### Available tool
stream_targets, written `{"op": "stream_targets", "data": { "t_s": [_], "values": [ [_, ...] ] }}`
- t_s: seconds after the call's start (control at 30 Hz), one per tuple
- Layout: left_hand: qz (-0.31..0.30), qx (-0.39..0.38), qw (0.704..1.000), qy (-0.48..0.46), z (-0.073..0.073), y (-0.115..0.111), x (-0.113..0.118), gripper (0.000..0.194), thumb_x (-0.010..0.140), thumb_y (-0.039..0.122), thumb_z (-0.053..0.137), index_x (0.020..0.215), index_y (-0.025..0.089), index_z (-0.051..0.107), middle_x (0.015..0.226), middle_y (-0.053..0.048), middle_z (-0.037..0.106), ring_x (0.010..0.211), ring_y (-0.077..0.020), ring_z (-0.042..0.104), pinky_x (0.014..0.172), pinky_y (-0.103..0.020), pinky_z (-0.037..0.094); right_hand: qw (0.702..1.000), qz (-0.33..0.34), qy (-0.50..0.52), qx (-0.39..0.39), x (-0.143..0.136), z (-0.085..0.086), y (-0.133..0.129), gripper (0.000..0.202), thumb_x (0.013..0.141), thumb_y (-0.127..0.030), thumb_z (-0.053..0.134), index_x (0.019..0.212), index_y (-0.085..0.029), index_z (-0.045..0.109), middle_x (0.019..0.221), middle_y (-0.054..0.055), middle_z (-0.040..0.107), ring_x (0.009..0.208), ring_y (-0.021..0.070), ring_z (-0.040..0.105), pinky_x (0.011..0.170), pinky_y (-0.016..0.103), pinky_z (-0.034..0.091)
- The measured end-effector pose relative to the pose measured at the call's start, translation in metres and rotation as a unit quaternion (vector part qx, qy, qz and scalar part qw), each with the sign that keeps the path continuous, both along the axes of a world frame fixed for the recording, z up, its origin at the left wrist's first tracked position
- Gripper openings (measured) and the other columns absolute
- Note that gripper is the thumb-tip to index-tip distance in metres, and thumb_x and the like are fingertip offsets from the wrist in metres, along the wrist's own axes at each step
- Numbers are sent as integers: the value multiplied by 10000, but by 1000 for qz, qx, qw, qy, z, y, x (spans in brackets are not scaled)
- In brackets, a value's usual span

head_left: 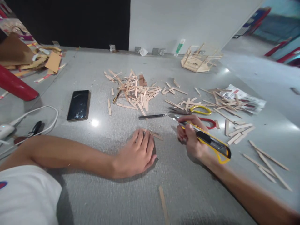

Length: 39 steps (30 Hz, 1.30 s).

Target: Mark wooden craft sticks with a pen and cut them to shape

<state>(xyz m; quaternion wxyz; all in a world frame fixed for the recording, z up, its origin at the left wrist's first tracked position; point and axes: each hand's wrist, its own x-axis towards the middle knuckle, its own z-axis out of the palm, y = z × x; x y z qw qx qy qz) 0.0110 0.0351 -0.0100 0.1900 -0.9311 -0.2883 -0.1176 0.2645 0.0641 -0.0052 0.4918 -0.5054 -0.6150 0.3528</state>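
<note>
My left hand (137,153) rests on the grey table, its bent fingers pressing down over a short craft stick (157,135); part of the stick is hidden beneath them. In my right hand (193,137) is a yellow and black utility knife (212,142), its blade out and pointing up-left. The blade hovers near the tip of a thin black pen-like tool (152,116). Just beyond the right hand lie pliers with one yellow handle (202,109) and one red handle (208,122). A single stick (163,203) lies close to me at the front.
A pile of cut sticks (136,90) covers the middle. More sticks (241,132) and a plastic packet (248,98) are at right. A stick-built frame (199,59) stands at the back. On the left are a phone (78,105), a white cable (52,107) and cardboard scraps (53,62).
</note>
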Motion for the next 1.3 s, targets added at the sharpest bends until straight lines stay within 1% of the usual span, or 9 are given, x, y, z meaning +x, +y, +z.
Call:
{"op": "stream_targets", "data": {
  "t_s": [0.07, 0.13, 0.23, 0.33, 0.47, 0.57, 0.8, 1.13, 1.3],
  "values": [
    [-11, -1, 1000, 5, 1, 1, 0, 615, 1127, 419, 338, 1394, -48, 637, 1384, -274, 690, 1265, -389, 685, 1142, -521, 426, 998, 17, 49, -47, -5, 4, -4, 379, 1018, -608, 595, 1180, -267, 631, 710, -21, 619, 475, 142, 527, 432, 288, 469],
    [-19, 0, 1000, 3, 2, 2, 1, 608, 1128, 402, 331, 1389, -59, 630, 1378, -283, 689, 1269, -392, 683, 1161, -522, 416, 995, 20, 59, -78, -11, 7, -7, 423, 972, -612, 674, 1164, -235, 676, 752, 8, 685, 483, 146, 589, 421, 280, 491],
    [-32, -9, 999, 0, 2, 4, 1, 596, 1124, 385, 334, 1377, -71, 624, 1348, -291, 699, 1280, -401, 675, 1175, -522, 411, 994, 20, 11, -110, -19, 9, -8, 395, 931, -592, 744, 999, -204, 710, 583, -28, 615, 409, 121, 533, 375, 238, 431],
    [-33, -25, 999, -5, 2, 4, 1, 602, 1122, 373, 325, 1355, -96, 622, 1351, -308, 689, 1305, -387, 662, 1202, -499, 400, 990, 39, -5, -137, -22, 11, -8, 388, 960, -590, 706, 966, -202, 690, 568, -25, 637, 394, 113, 528, 377, 225, 423],
    [-1, -60, 998, 0, 4, 3, 1, 662, 1119, 407, 340, 1401, -143, 576, 1463, -356, 594, 1399, -430, 591, 1220, -532, 381, 991, 63, -38, -111, -22, 12, -10, 428, 1018, -583, 621, 847, -194, 672, 573, 2, 657, 425, 124, 574, 415, 237, 455],
    [12, -93, 995, 21, 7, 3, 2, 688, 1118, 424, 349, 1461, -144, 529, 1522, -362, 530, 1462, -461, 521, 1221, -567, 367, 991, 60, -74, -93, -25, 10, -14, 397, 1028, -530, 637, 807, -200, 662, 581, 2, 664, 444, 125, 589, 448, 242, 479],
    [7, -117, 993, 32, 7, 6, 3, 699, 1111, 431, 356, 1463, -146, 534, 1527, -351, 523, 1468, -435, 526, 1253, -529, 341, 990, 49, -122, -46, -31, 4, -18, 296, 1037, -419, 644, 821, -216, 653, 562, -21, 671, 462, 128, 625, 525, 250, 507],
    [0, -103, 994, 28, 7, 5, 4, 708, 1115, 433, 344, 1442, -161, 547, 1499, -367, 539, 1445, -436, 553, 1244, -516, 359, 990, 64, -119, -48, -34, 6, -16, 318, 1048, -421, 622, 802, -218, 630, 566, -24, 658, 480, 127, 602, 548, 263, 496],
    [-4, -110, 993, 32, 10, 7, 3, 696, 1108, 416, 361, 1435, -170, 548, 1493, -376, 539, 1426, -433, 574, 1236, -512, 370, 983, 70, -167, -8, -35, 9, -15, 311, 1054, -400, 605, 792, -233, 613, 593, -24, 641, 499, 126, 566, 549, 272, 459]
  ]
}}
